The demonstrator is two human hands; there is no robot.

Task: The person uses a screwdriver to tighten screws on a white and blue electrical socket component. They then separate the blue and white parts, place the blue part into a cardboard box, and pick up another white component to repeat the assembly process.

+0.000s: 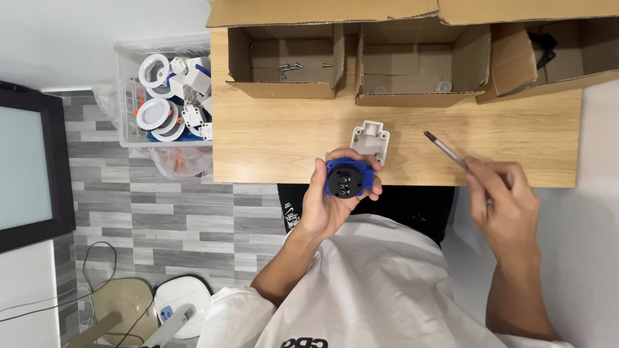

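My left hand [325,203] grips a blue square socket part [348,178] with a black round face, held over the near edge of the wooden table [277,142]. Just beyond it on the table lies a white plastic housing [371,140]. My right hand [503,200] holds a thin screwdriver [445,149] whose tip points up and left over the table, well to the right of the socket part.
Three open cardboard boxes stand along the table's far edge; the left box [287,61] holds several loose screws [290,67]. A clear plastic bin [164,96] of white round fittings stands on the floor to the left. A dark-framed panel [29,167] is at far left.
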